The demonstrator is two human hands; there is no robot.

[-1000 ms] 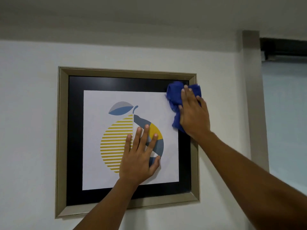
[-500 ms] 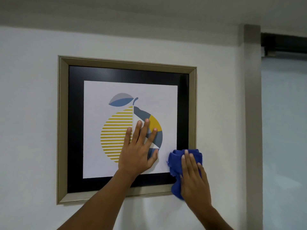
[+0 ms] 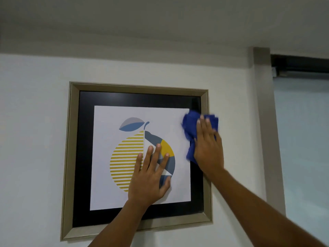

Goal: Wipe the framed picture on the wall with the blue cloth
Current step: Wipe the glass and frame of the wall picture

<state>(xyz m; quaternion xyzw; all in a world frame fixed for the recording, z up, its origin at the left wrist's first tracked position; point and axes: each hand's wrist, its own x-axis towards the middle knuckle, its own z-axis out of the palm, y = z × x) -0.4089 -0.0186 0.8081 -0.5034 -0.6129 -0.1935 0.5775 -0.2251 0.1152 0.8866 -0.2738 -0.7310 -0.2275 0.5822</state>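
The framed picture [image 3: 71, 157] hangs on the white wall, with a beige frame, a black mat and a striped yellow and blue fruit print. My left hand [image 3: 151, 177] lies flat on the glass over the fruit, fingers spread. My right hand [image 3: 208, 147] presses the crumpled blue cloth [image 3: 190, 127] against the picture's right side, over the black mat and the frame's right edge, in the upper half. The cloth is motion-blurred.
A beige vertical trim [image 3: 267, 131] runs down the wall right of the picture. Beyond it is a pale panel [image 3: 302, 139] with a dark rail [image 3: 300, 64] above. The ceiling [image 3: 160, 24] is close overhead.
My right hand went with the cloth from the frame's top right corner down to its bottom right corner, then back up the right side. My left hand stayed flat on the print.
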